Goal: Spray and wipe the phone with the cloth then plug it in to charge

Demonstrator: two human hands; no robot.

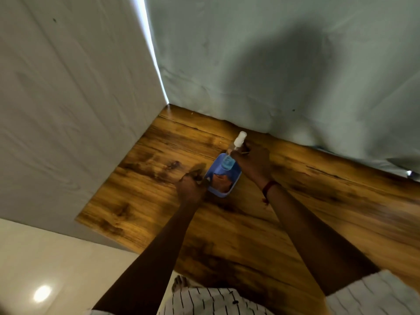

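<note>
Spray bottle (228,163) stands in the far end of the blue tray (218,192), right hand (252,163) curled round its neck. Left hand (189,188) sits at the tray's left rim, its grip too blurred to tell. Brown cloth (220,181) lies in the near end.

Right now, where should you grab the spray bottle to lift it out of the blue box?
Grip the spray bottle by its upper body, just under the white cap, coming from the right where the right hand is. It stands upright, its bottom down inside the blue box.
</note>
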